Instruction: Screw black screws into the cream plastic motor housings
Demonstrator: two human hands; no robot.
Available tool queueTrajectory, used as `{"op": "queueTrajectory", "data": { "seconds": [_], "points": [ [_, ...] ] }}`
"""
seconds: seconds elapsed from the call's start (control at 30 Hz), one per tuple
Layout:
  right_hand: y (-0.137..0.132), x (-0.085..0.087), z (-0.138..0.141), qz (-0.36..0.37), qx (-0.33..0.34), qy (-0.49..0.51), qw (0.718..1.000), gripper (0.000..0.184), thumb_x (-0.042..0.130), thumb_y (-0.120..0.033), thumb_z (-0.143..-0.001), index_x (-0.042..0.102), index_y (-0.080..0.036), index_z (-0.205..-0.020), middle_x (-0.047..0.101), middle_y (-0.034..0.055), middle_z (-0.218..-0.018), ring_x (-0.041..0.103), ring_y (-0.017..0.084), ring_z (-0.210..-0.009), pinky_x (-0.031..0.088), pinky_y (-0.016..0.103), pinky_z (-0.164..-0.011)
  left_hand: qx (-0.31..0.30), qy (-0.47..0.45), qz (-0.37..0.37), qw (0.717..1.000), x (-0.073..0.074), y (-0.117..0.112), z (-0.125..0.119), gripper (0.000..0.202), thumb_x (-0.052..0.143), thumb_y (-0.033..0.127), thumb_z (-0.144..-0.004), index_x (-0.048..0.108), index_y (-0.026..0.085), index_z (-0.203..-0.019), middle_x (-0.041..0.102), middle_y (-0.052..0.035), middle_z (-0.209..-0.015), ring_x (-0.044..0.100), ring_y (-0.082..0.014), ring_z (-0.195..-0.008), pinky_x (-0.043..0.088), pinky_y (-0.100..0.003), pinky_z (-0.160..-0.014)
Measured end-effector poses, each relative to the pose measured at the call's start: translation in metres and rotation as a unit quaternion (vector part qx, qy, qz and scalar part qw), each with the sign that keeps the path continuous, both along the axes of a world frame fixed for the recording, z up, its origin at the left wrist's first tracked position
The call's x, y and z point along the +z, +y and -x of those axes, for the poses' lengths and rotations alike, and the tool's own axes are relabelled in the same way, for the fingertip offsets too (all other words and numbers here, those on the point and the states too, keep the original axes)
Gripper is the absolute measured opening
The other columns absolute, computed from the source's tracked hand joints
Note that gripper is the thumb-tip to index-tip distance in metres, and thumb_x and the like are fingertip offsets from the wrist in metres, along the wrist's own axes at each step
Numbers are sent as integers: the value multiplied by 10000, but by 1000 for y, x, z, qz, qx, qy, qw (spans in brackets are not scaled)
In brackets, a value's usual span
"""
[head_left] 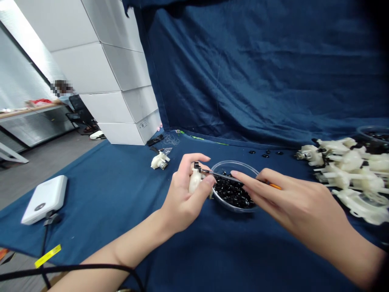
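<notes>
My left hand is closed around a cream plastic part, its thumb and fingers mostly covering it. A small black piece sits at the top of that part. My right hand grips a slim tool with a metal shaft and an orange-marked handle; whether it is a screwdriver or tweezers is unclear. The tool's tip reaches the black piece. Just behind and between my hands stands a clear round bowl full of small black pieces.
Cream housings are piled at the right, with another bowl behind. A single housing lies left of centre. White boxes are stacked at the back left. A white cabled device rests at the left. A person sits far off.
</notes>
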State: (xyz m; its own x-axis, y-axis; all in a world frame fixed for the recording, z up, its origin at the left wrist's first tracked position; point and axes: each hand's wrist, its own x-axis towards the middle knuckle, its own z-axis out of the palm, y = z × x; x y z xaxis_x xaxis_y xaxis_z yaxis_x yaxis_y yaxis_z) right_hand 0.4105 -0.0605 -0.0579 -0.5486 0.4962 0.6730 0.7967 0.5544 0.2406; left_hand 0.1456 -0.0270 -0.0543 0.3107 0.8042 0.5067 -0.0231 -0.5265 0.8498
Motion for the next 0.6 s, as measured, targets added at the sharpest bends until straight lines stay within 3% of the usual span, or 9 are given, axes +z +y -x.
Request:
{"op": "queueTrajectory", "data": {
  "seconds": [0.3, 0.53, 0.6],
  "points": [
    [-1, 0, 3, 3, 3, 20, 1000, 392, 532, -273, -1152, 592, -299, -1539, 651, -41, -912, 620, 89, -644, 341, 286, -587, -8, -38, 3, 999, 4, -4, -1, 246, 676, 332, -1075, 568, 240, -1276, 736, -26, -943, 682, -135, -800, 549, -241, -685],
    [2, -4, 6, 101, 36, 70, 992, 381, 516, -273, -1160, 603, -322, -1527, 638, -41, -922, 629, 66, -646, 386, 252, -591, -10, -10, -6, 1000, 5, -3, 1, 215, 691, 331, -1057, 613, 220, -1225, 718, -49, -948, 671, -163, -807, 523, -264, -653],
    [2, -3, 5, 95, 34, 69, 992, 376, 513, -269, -1159, 609, -314, -1520, 647, -38, -922, 632, 68, -645, 386, 251, -586, -16, -3, 1, 1000, 7, -3, 2, 221, 691, 336, -1058, 617, 222, -1232, 710, -49, -945, 658, -161, -790, 510, -265, -639]
  ]
}}
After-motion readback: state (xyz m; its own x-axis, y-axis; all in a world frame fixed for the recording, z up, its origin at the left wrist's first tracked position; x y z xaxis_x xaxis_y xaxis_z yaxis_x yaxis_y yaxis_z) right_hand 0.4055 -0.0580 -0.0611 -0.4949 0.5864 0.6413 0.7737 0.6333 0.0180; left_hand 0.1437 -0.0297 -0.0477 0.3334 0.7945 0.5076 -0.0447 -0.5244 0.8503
